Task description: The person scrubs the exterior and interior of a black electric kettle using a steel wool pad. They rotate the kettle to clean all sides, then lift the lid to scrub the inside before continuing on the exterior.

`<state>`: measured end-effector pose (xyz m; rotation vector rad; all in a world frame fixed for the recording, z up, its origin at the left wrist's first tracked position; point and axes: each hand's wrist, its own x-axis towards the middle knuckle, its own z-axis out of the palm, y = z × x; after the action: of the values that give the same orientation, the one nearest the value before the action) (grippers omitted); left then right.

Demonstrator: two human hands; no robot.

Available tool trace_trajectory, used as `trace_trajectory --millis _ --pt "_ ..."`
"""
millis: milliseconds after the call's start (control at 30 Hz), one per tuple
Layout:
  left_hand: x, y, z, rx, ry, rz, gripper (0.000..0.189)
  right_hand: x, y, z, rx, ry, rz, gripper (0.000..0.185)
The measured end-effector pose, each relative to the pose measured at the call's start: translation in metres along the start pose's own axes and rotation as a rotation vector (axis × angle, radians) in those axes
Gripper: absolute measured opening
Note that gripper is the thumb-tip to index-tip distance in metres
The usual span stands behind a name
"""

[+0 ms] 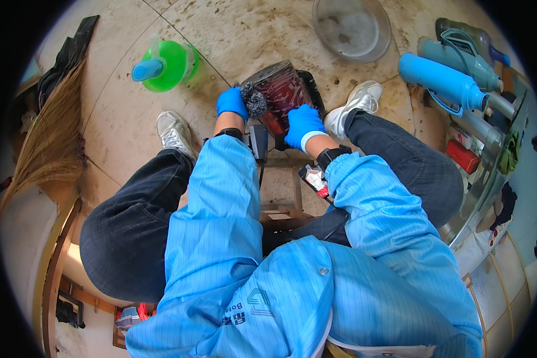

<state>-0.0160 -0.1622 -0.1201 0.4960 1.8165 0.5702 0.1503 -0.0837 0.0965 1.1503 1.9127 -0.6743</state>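
Observation:
Between my shoes, a dark red kettle-like vessel [288, 96] with a black handle [313, 91] leans over the floor. White suds streak its wet side. My left hand [232, 105], in a blue glove, grips a dark wiry scouring pad [255, 102] that touches the vessel's left side. My right hand [303, 126], gloved too, is closed at the vessel's near right edge by the handle. Its fingertips are partly hidden.
A bottle of green liquid [170, 67] with a blue pump stands ahead left. A basin [352, 29] lies ahead right. Two flasks, a blue one [443, 80] nearest, stand right. A straw broom [53, 138] leans left. A wooden stool frame [297, 190] shows below my hands.

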Motion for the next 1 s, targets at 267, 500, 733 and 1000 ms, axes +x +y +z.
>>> trace_trajectory --millis 267,500,733,1000 --pt "-0.108 0.142 -0.004 0.192 0.395 -0.027 0.029 0.006 0.008 0.012 0.057 0.085 -0.026 0.045" --pt "-0.12 0.15 0.009 0.144 0.505 -0.049 0.031 0.012 0.012 0.015 0.083 0.083 -0.025 0.044" --pt "-0.049 0.088 -0.008 0.123 0.272 -0.102 0.036 0.006 0.008 0.015 0.023 0.073 -0.009 0.038" --pt "-0.048 0.085 -0.011 -0.367 0.245 -0.049 0.033 0.006 0.007 0.016 0.011 0.071 0.005 0.04"
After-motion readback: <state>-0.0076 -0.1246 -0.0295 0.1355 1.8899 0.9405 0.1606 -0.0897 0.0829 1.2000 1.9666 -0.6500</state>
